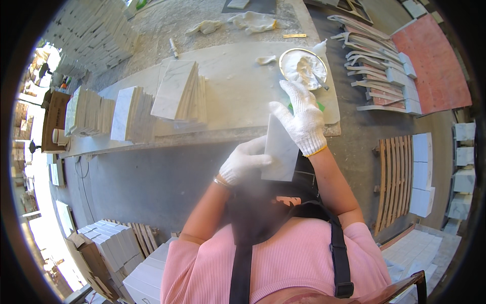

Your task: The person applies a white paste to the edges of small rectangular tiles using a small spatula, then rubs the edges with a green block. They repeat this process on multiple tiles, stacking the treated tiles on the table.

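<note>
My left hand (245,163), in a white knit glove, grips a thin white marble tile (280,151) by its left edge. The tile is tilted in front of my chest. My right hand (302,117), gloved the same way with a yellow cuff edge, is above the tile's right side and close to the bowl. Bits of a green thing (321,107) show on both sides of the right hand; its fingers curl over it, and its shape is mostly hidden. Just beyond that hand stands a round bowl of white paste (304,68) with a tool resting at its rim.
Stacks of marble tiles (174,91) stand along the workbench (230,114). Gloves (253,22) and a marker (173,48) lie farther back. To the right are a rack of curved strips (372,68) and a wooden pallet (394,182); boxes (109,243) are piled at the lower left.
</note>
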The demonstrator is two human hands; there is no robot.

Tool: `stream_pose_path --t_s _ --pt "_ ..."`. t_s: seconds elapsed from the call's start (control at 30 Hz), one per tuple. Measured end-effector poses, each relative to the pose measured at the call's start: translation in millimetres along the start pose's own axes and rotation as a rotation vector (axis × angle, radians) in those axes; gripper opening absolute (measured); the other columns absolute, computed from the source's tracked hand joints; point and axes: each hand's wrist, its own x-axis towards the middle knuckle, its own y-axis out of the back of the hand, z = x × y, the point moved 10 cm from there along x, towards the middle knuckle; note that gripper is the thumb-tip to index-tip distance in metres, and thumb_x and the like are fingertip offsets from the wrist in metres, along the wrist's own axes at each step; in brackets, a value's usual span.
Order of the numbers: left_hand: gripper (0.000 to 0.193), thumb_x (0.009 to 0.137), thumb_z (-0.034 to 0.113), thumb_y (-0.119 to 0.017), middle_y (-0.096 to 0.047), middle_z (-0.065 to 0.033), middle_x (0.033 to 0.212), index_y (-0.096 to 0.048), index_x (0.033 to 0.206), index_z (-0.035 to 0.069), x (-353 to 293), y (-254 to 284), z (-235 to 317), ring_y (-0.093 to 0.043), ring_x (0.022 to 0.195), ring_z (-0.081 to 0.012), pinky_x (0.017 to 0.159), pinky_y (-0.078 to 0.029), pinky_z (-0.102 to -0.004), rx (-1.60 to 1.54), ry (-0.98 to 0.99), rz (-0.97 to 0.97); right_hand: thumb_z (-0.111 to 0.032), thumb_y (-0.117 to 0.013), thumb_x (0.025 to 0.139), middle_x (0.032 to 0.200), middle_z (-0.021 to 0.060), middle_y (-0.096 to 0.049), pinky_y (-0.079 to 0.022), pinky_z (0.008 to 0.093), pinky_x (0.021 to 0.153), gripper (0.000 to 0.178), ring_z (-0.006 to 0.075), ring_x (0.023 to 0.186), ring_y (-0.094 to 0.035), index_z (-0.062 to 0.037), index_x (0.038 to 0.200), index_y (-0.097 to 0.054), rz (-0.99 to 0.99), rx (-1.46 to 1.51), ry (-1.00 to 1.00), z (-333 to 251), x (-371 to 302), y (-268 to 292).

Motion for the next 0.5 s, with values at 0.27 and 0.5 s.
stream_pose_path --t_s 0.27,0.5 --pt "0.075 0.084 0.015 -0.082 -0.065 -0.0109 0.141 -0.053 0.151 -0.004 -0.6 7.0 1.7 -0.061 0.125 -0.0189 0.109 -0.048 -0.0365 0.015 -0.005 0.02 -0.012 -0.08 0.087 0.14 0.0141 -0.066 -0.05 0.0395 0.108 0.055 0.03 0.129 -0.062 -0.0095 0.139 -0.064 0.068 0.157 -0.058 29.5 -2.8 21.9" --pt "0.074 0.086 0.012 -0.079 -0.065 -0.0124 0.142 -0.05 0.151 -0.006 10.1 10.1 9.6 -0.061 0.126 -0.0197 0.109 -0.047 -0.0361 -0.071 -0.117 0.05 -0.015 -0.082 0.09 0.147 0.011 -0.061 -0.053 0.035 0.103 0.068 0.024 0.129 -0.062 -0.0114 0.152 -0.054 0.001 0.247 -0.138 24.1 -6.2 11.3"
